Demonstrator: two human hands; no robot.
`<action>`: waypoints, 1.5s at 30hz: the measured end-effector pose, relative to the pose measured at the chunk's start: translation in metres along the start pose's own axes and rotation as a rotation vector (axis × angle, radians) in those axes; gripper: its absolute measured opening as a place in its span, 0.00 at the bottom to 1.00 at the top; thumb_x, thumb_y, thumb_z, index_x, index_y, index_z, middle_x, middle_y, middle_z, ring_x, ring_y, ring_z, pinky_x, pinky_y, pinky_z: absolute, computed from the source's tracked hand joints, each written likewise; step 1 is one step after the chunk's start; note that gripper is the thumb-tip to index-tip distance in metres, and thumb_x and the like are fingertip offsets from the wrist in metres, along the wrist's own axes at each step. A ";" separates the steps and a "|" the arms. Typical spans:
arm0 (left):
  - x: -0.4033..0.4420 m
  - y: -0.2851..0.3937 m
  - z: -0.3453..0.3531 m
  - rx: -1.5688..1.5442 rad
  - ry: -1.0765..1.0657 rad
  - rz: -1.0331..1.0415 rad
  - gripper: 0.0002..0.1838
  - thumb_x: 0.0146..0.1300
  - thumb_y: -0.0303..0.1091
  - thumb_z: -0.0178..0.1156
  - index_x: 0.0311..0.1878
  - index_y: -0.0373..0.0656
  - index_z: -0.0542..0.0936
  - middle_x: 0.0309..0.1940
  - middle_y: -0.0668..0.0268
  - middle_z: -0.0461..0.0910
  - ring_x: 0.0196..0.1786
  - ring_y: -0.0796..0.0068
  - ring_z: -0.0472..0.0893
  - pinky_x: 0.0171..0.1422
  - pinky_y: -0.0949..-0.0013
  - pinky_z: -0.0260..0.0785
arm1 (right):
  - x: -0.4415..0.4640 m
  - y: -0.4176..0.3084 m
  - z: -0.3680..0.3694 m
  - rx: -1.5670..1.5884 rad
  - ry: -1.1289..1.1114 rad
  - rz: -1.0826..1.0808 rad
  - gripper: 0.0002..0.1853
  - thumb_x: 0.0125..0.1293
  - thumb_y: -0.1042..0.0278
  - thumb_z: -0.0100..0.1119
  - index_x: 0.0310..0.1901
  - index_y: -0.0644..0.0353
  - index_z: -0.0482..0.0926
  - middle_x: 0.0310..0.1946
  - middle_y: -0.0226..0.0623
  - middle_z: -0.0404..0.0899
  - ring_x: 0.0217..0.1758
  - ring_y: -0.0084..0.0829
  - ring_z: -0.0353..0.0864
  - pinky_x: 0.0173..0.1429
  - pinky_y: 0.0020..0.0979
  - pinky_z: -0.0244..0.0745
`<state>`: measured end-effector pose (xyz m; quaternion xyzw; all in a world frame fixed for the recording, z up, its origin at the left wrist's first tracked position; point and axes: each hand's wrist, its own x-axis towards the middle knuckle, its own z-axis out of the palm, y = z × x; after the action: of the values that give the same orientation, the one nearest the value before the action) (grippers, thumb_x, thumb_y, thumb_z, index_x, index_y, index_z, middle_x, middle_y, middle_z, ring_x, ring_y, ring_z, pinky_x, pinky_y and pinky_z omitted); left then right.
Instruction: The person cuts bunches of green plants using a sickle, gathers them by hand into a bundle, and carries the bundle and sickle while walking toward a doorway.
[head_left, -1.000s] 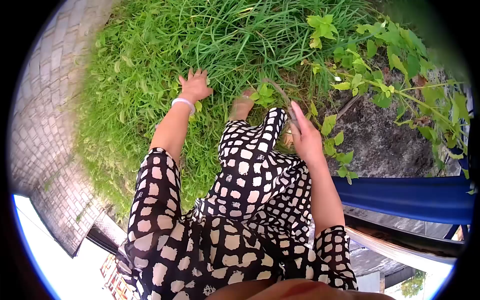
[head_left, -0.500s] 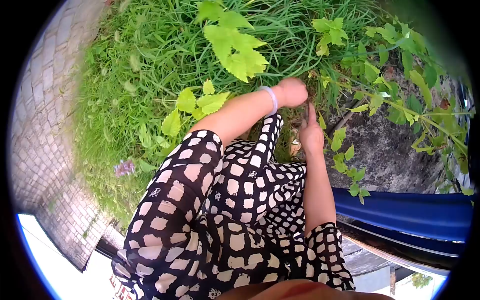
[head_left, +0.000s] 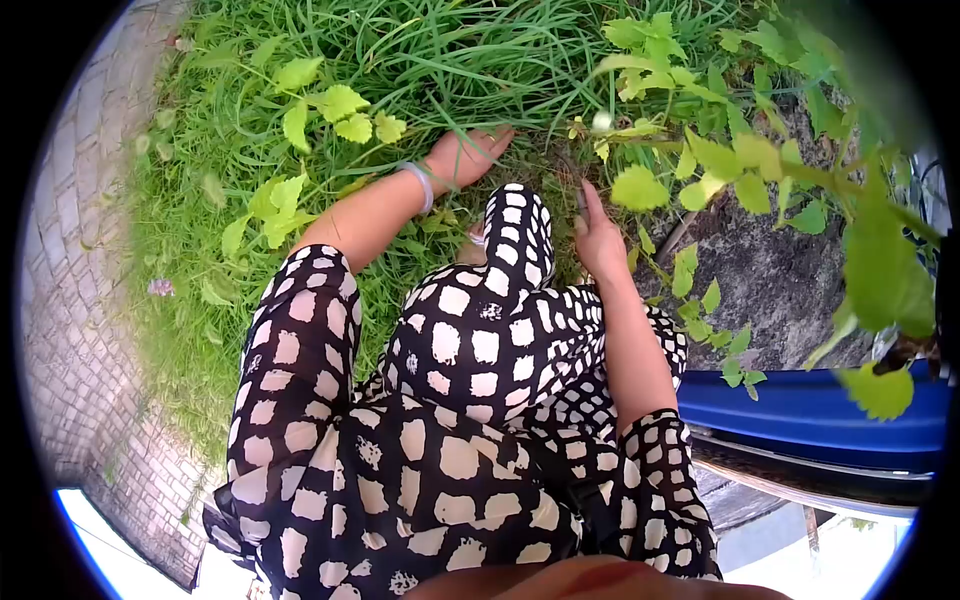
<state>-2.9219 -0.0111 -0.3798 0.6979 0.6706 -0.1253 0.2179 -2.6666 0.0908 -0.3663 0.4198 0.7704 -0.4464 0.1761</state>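
Nearest is the bent knee (head_left: 517, 225), poking up between the hands. The right hand (head_left: 602, 247) is closed on a thin tool (head_left: 582, 200). It points away from the body, and its far end is lost in the grass. The left hand (head_left: 467, 158) is a bit farther out, down in the green; blades cover its fingers, so nobody can tell if it grips any. The long grass (head_left: 470, 60) is just past both hands, closer to the left one. Leafy stems (head_left: 640, 188) crowd the right side, by rough gray ground (head_left: 770, 280). More low grass spreads left, up to the brick path (head_left: 75, 250).
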 end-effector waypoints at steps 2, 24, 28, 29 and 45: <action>0.000 -0.008 0.022 -0.225 0.012 -0.198 0.22 0.61 0.29 0.42 0.59 0.37 0.67 0.54 0.49 0.72 0.53 0.52 0.75 0.57 0.61 0.68 | 0.003 0.001 0.011 -0.015 0.034 -0.116 0.32 0.64 0.67 0.49 0.68 0.37 0.52 0.47 0.54 0.75 0.49 0.53 0.75 0.54 0.44 0.70; -0.027 -0.082 -0.019 0.100 0.347 -0.258 0.23 0.60 0.41 0.53 0.59 0.48 0.69 0.61 0.58 0.66 0.66 0.56 0.61 0.68 0.49 0.52 | -0.010 -0.040 0.009 0.113 0.379 -0.146 0.31 0.64 0.67 0.47 0.68 0.44 0.51 0.45 0.56 0.76 0.44 0.55 0.76 0.49 0.46 0.72; -0.063 -0.071 0.055 -0.100 0.321 -0.494 0.21 0.61 0.38 0.51 0.59 0.49 0.68 0.62 0.60 0.63 0.68 0.59 0.58 0.66 0.45 0.55 | 0.004 -0.047 -0.008 0.346 0.556 0.124 0.31 0.65 0.71 0.49 0.69 0.52 0.52 0.45 0.47 0.77 0.35 0.38 0.80 0.42 0.35 0.77; -0.066 -0.069 0.056 -0.109 0.352 -0.508 0.21 0.61 0.38 0.51 0.59 0.49 0.69 0.62 0.60 0.63 0.68 0.59 0.58 0.65 0.45 0.55 | 0.005 -0.043 -0.020 0.800 0.430 0.330 0.32 0.65 0.71 0.48 0.69 0.51 0.51 0.32 0.37 0.74 0.20 0.25 0.70 0.24 0.27 0.72; 0.027 0.015 -0.067 -0.213 0.296 0.260 0.10 0.53 0.35 0.59 0.31 0.36 0.79 0.34 0.59 0.78 0.41 0.60 0.75 0.47 0.64 0.70 | -0.054 -0.025 0.006 0.015 0.131 -0.025 0.32 0.63 0.69 0.49 0.68 0.40 0.52 0.42 0.54 0.78 0.42 0.54 0.78 0.46 0.46 0.73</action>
<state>-2.9125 0.0443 -0.3321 0.7625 0.6089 0.0793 0.2039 -2.6553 0.0534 -0.3211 0.4397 0.7821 -0.4258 0.1167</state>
